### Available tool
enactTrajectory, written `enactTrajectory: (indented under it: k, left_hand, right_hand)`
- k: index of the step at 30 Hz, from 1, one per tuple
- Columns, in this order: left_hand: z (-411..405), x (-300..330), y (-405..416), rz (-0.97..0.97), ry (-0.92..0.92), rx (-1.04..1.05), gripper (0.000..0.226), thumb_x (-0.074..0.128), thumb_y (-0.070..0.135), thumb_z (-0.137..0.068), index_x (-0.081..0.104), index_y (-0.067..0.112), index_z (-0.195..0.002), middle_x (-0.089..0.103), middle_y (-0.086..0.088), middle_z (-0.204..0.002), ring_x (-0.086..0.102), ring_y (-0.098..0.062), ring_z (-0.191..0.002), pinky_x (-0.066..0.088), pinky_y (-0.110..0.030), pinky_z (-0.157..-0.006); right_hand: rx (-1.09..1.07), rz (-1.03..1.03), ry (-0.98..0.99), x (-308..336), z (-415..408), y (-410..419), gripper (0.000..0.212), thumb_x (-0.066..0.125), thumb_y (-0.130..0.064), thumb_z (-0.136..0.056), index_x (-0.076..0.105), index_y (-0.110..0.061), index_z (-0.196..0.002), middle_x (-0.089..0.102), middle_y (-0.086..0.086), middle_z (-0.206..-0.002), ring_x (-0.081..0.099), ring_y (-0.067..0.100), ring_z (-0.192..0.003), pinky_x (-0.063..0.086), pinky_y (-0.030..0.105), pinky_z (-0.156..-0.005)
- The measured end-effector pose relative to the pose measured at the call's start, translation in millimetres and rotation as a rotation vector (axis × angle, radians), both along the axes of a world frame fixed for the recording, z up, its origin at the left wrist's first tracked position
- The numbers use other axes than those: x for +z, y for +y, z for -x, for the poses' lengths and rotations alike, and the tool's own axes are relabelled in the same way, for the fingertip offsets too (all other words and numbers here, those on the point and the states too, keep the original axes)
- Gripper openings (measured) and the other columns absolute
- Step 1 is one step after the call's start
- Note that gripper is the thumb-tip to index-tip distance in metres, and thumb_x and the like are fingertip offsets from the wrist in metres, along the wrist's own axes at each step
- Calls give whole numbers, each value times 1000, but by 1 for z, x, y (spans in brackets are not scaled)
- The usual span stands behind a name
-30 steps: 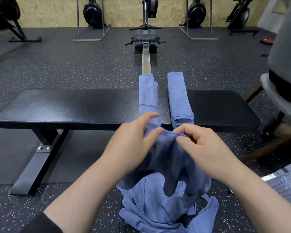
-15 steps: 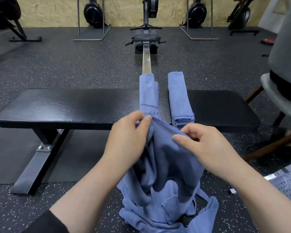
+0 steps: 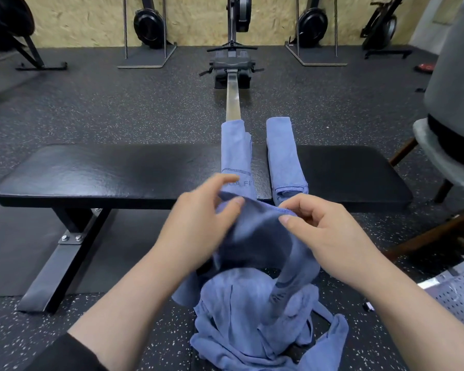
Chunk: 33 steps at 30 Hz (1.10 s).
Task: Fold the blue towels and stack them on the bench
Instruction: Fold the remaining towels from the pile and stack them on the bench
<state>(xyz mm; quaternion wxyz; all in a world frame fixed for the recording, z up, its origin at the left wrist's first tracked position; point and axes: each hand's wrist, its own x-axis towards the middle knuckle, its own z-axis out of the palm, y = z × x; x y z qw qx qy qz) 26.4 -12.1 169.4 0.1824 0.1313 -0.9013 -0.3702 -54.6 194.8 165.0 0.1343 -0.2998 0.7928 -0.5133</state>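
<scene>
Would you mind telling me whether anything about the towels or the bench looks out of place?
Mostly the pile of unfolded towels lying crumpled on the floor below both hands. The two folded towels on the bench lie side by side, not stacked, overhanging its far edge.

towels [image 3: 255, 311] blue, darker stitched hems; counter [image 3: 113, 170] glossy black; floor [image 3: 145, 108] dark grey, white-speckled; wall [image 3: 91, 20] tan chipboard.
</scene>
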Motion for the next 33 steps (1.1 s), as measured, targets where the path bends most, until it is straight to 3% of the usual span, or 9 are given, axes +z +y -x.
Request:
enactTrajectory:
  k: [4,7,9,13,19,25,29,31,33]
  left_hand:
    - [0,-8,29,39,-156,-271,37,57,47,-96,56,48,-133,59,7,-63,52,-11,-67,36,-21,-59]
    - [3,-12,35,63,-156,-251,22,52,52,-98,65,36,-103,53,12,-56,48,-9,-59,36,-30,-57]
    - [6,-13,34,47,-145,-230,33,52,53,-98,59,24,-86,52,7,-57,45,-10,-57,37,-32,-57]
    - [7,-12,28,5,-78,-135,31,54,44,-99,54,22,-78,53,5,-58,44,-12,-57,36,-26,-56]
    - [12,-9,2,-116,-35,85,30,54,38,-100,60,18,-78,61,1,-66,52,-13,-64,39,-25,-60]
    - [6,-5,-12,-166,-42,146,25,59,41,-98,63,23,-81,68,-2,-71,58,-17,-67,42,-20,-60]
    - [2,0,-14,-164,-175,131,22,73,50,-84,67,31,-93,68,18,-83,63,-2,-79,45,-20,-68]
    - [1,-2,-16,-121,-218,143,29,71,41,-85,64,17,-70,55,11,-58,49,-14,-56,36,-24,-53]
    - [2,-5,-18,-52,-229,181,41,64,30,-88,48,1,-62,37,-2,-52,28,-17,-54,24,-26,-46]
  right_hand:
    - [6,27,25,-4,1,-4,18,69,-18,-95,76,-33,-90,74,-1,-84,65,28,-87,51,39,-81]
    - [-13,34,24,-6,3,-5,20,70,-15,-92,76,-34,-88,76,-3,-86,66,31,-87,52,46,-84]
    - [-39,56,9,-8,5,-4,12,73,-19,-90,73,-31,-87,75,-2,-83,65,27,-78,52,46,-78]
    - [-48,-22,7,-7,6,-1,17,76,-28,-89,68,-19,-78,61,-7,-61,44,2,-56,35,19,-55]
    - [-146,-71,10,2,8,6,39,74,-40,-89,60,-8,-70,42,-6,-58,29,9,-56,22,21,-50]
    - [-219,77,-197,5,11,11,42,74,-47,-85,57,-14,-67,42,4,-66,37,19,-65,30,37,-65]
    - [-241,193,-379,2,8,9,34,63,-36,-98,57,-20,-69,51,5,-70,50,16,-65,45,33,-64]
    - [-229,147,-388,-2,8,9,32,61,-38,-99,60,-20,-73,53,10,-76,51,20,-72,48,36,-67]
    - [-209,130,-445,-7,7,8,28,60,-35,-101,65,-15,-82,62,18,-83,57,24,-79,56,42,-75]
